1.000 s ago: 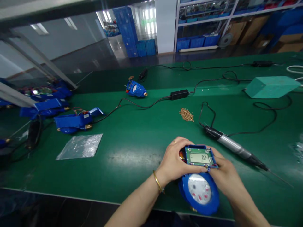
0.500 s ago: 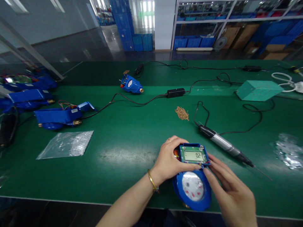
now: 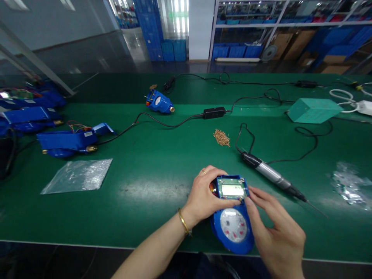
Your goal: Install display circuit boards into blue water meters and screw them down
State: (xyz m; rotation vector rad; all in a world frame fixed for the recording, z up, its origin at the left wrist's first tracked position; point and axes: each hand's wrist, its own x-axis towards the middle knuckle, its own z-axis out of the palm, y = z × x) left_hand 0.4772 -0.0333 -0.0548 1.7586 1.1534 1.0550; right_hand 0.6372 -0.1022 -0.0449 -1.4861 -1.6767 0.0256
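A blue water meter with a round dial and an uncovered display board is at the front edge of the green table. My left hand grips the display housing from the left, thumb along its lower edge. At the housing's right side, my right hand presses thumb and fingers against its corner; anything small between those fingertips is hidden. An electric screwdriver lies to the right of the meter, its bit pointing toward the lower right. Beyond the meter is a heap of small brass-coloured screws.
More blue meters stand at the left, and another meter sits farther back. A clear plastic bag lies at the left, small clear pieces at the right. Cables run to a black adapter and a green box.
The display now catches a bright glare, with its digits fainter. The meter looks slightly tilted compared with before, and the whole view has shifted a little. Both hands keep their hold.
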